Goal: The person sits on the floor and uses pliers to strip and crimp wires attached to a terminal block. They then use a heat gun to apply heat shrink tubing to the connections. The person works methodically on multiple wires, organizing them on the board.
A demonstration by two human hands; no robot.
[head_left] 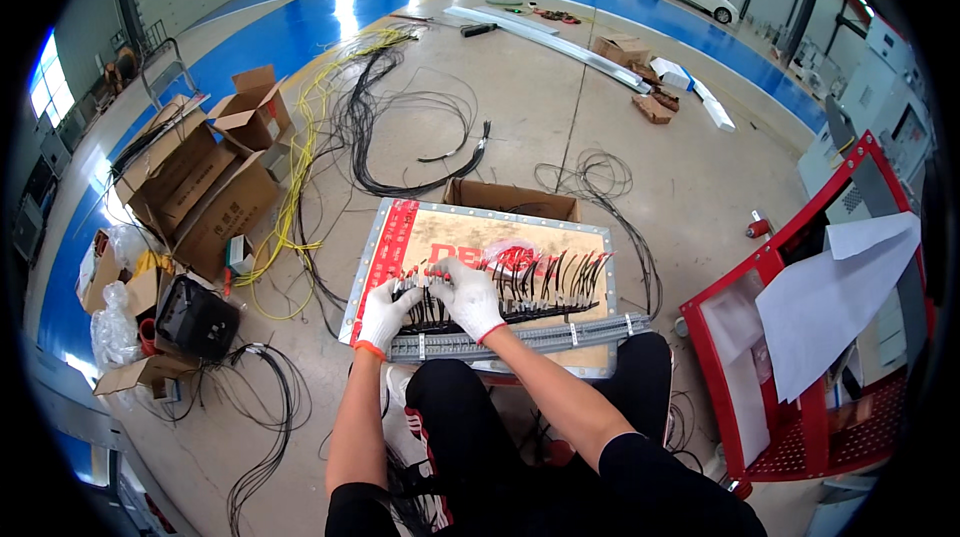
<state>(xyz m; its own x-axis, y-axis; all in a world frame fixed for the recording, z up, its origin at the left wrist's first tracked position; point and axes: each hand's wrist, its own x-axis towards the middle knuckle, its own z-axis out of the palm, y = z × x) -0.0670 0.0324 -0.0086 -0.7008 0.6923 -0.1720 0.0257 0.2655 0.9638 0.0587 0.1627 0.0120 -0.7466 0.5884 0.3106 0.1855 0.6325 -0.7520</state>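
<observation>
A wooden board with metal edging (560, 232) lies before my knees, with red tape (392, 242) down its left side. Across it runs a row of short black wires (545, 282), several with red tips, rising from a black bundle (545, 314). Along the near edge lies a grey slotted strip (500, 339). Both hands wear white gloves. At the row's left end my left hand (383, 317) is closed on a black wire. Just right of it my right hand (472, 299) pinches something small near a reddish tip; its fingers hide most of it. A clear bag of red pieces (510, 255) sits behind the wires.
Yellow cables (305, 167) and coiled black cables (365, 127) lie on the floor ahead. Open cardboard boxes (195, 187) and a black case (198, 319) stand at left. A red metal cart (740, 367) bearing white sheets (835, 302) is close on the right.
</observation>
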